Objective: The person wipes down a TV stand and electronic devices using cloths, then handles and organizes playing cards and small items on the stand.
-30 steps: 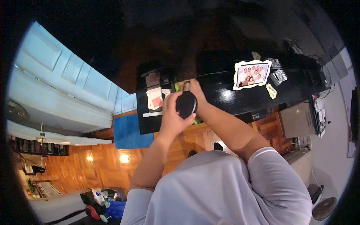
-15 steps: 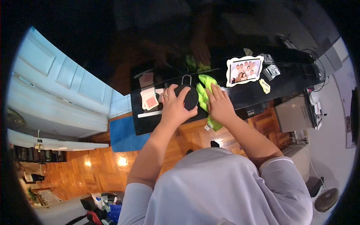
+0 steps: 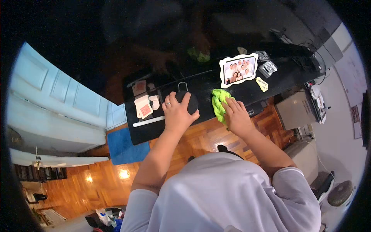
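My left hand (image 3: 177, 113) is closed round a round black object (image 3: 187, 102) with a metal loop at its far side, resting on the black tabletop (image 3: 201, 83). To its right, my right hand (image 3: 236, 116) presses a bunched lime-green cloth (image 3: 220, 101) near the table's front edge. Left of my left hand lie playing cards (image 3: 144, 108) with red backs and a white stick (image 3: 148, 121). Beyond the cloth stands a white-framed group photo (image 3: 238, 69).
Right of the photo are silvery items (image 3: 268, 69) and a small yellow packet (image 3: 262, 84). Cables and a grey box (image 3: 293, 112) are at the right. A blue mat (image 3: 127, 145) lies on the wooden floor, near a white door (image 3: 58, 85).
My left hand has lowered the black object to the table. The green cloth has come out from behind it and moved right under my right hand, bunching up. The view has shifted.
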{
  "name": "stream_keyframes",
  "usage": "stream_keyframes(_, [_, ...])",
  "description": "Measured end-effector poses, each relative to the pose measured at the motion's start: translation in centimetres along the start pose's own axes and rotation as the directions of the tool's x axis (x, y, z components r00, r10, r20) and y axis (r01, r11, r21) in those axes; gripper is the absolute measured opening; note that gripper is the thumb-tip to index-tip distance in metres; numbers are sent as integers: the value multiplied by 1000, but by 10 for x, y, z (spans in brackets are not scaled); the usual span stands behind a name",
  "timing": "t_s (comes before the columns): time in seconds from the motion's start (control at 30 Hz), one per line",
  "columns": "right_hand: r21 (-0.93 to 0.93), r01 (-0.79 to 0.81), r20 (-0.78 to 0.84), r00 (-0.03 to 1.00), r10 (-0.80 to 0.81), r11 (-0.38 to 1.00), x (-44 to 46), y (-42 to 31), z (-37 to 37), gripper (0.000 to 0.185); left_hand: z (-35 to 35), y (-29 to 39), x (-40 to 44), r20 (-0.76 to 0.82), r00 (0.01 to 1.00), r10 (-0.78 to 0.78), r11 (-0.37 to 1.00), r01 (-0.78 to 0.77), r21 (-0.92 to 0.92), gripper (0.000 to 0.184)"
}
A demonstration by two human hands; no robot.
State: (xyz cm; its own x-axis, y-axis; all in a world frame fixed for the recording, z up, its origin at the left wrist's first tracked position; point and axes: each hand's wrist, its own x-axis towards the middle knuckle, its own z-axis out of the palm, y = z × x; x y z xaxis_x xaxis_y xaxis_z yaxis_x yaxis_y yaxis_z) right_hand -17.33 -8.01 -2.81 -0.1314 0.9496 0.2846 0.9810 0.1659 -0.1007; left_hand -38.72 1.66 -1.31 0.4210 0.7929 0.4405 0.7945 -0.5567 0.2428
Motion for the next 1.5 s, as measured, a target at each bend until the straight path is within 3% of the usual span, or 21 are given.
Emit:
stream_keyframes(0.3, [87, 194, 45, 979, -198, 977, 3, 32, -4, 42, 11, -2, 14, -69, 968, -243, 944, 252, 212, 67])
stream_keyframes(0.43, [159, 341, 60, 933, -354, 927, 5, 60, -6, 43, -1, 30, 21, -156, 954, -257, 917, 292, 273, 65])
stream_keyframes(0.5, [229, 416, 31, 900, -434, 880, 9, 64, -6, 42, -3, 66, 44, -237, 956, -175, 964, 216, 157, 55])
stream_keyframes(0.57, [238, 450, 3, 886, -464, 861, 14, 66, -3, 42, 26, 85, 67, -265, 964, -32, 991, -4, -136, 53])
stream_keyframes(0.67, [287, 522, -62, 847, -528, 803, 21, 72, 1, 40, 77, 104, 95, 8, 907, -421, 624, 295, -724, 45])
stream_keyframes(0.7, [290, 529, -65, 842, -535, 797, 21, 76, 1, 40, 80, 106, 101, 3, 904, -428, 626, 299, -720, 45])
stream_keyframes(0.77, [260, 549, -52, 829, -556, 794, 20, 79, 0, 42, 85, 108, 106, 227, 809, -543, 297, 437, -849, 34])
stream_keyframes(0.8, [265, 553, -55, 826, -561, 790, 20, 82, -2, 42, 71, 120, 109, 302, 824, -480, 144, 413, -899, 25])
stream_keyframes(0.83, [258, 544, -47, 833, -552, 798, 19, 86, -5, 43, 72, 120, 108, 300, 821, -485, 146, 415, -898, 25])
stream_keyframes(0.9, [257, 537, -39, 837, -546, 804, 14, 97, -9, 43, 74, 116, 102, 315, 821, -476, -103, 303, -947, 20])
stream_keyframes(0.93, [231, 473, 8, 873, -487, 850, 12, 104, -11, 44, 62, 117, 100, 246, 836, -491, -130, 209, -969, 20])
stream_keyframes(0.97, [200, 404, 54, 905, -422, 892, 11, 112, -13, 44, 46, 112, 94, 145, 874, -464, -82, 121, -989, 21])
stream_keyframes(1.0, [162, 326, 60, 939, -339, 931, 10, 120, -14, 44, 20, 109, 87, 79, 855, -512, 160, 185, -970, 21])
stream_keyframes(1.03, [122, 245, 63, 965, -254, 962, 9, 128, -16, 44, 7, 101, 82, 59, 810, -584, 18, 86, -996, 22])
stream_keyframes(1.07, [63, 183, 32, 982, -185, 981, 10, 133, -12, 45, -18, 93, 73, 83, 784, -615, 22, 123, -992, 25])
stream_keyframes(1.17, [69, 46, -54, 998, -42, 997, 35, 105, 1, 42, -62, 74, 51, -74, 768, -636, 77, -32, -997, 28])
stream_keyframes(1.23, [157, 202, 70, 974, -215, 967, 64, 62, 5, 43, -73, 67, 45, -100, 701, -706, 119, -22, -993, 28])
stream_keyframes(1.33, [307, 390, -185, 919, -348, 868, 96, 7, 35, 37, -67, 57, 37, -110, 717, -689, 133, -24, -991, 27])
stream_keyframes(1.37, [306, 386, -185, 921, -343, 870, 105, 7, 34, 37, -65, 53, 35, -99, 733, -673, 129, -15, -991, 27])
stream_keyframes(1.47, [124, 261, 120, 954, -276, 957, 124, 26, 27, 28, -67, 43, 28, -116, 766, -633, 151, -25, -988, 26])
stream_keyframes(1.5, [144, 131, 111, 983, -147, 981, 122, 42, 25, 29, -67, 41, 26, -124, 768, -629, 161, -27, -987, 25])
